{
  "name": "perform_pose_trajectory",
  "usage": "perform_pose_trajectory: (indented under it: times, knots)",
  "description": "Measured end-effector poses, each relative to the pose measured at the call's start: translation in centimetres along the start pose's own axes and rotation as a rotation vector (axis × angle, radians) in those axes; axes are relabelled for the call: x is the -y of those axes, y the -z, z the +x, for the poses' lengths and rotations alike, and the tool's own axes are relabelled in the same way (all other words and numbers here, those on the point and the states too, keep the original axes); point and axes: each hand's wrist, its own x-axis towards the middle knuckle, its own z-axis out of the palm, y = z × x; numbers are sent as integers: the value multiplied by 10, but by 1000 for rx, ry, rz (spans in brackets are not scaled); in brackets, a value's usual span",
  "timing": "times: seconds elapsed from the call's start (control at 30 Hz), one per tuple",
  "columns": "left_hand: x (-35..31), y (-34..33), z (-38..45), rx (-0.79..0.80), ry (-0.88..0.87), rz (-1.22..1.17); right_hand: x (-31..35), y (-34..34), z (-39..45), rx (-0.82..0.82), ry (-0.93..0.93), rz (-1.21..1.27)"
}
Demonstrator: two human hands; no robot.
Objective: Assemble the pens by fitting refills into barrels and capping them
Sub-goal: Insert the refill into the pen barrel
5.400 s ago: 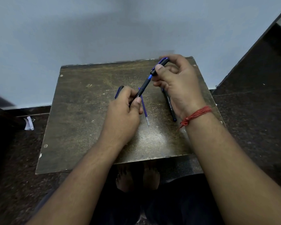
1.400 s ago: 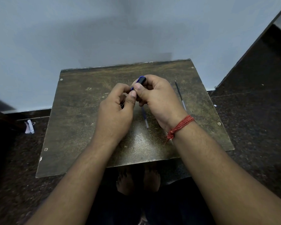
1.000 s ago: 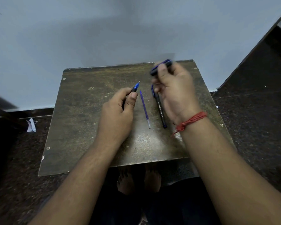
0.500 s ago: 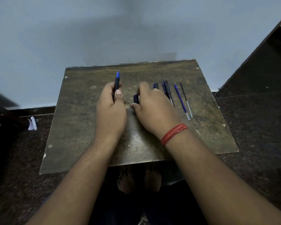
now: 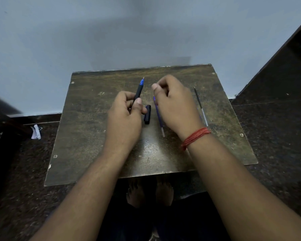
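Gripping pen [image 5: 139,92] in left fingers [image 5: 137,106] | cap [image 5: 147,116] just beside

Prob. a home: bare feet [image 5: 149,193] on dark speckled floor [image 5: 276,129], worn low table [image 5: 87,136], plain wall [image 5: 94,32].

text: none legible | labels: none | pen, cap, refills, table: no readable marks
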Motion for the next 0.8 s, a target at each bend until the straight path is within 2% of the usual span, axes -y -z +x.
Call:
perform_pose_trajectory:
  times: [0.13,0.27,0.47,0.57,0.7,0.8]
  knots:
    - [1,-2,-3,89,-78,69,-6,2,2,121,-152,312]
    - [3,-4,-4,90,-109,122,-13,3,8,69,-222,559]
    - [-1,-5,-4,100,-104,162,-15,4,9,66,-233,736]
    - [3,-6,-3,142,-50,81,-15,4,10,60,-201,759]
    - [10,-6,1,251,89,-243,-15,5,10,70,-130,811]
    - [11,-6,2,250,91,-278,-17,6,11,146,-114,815]
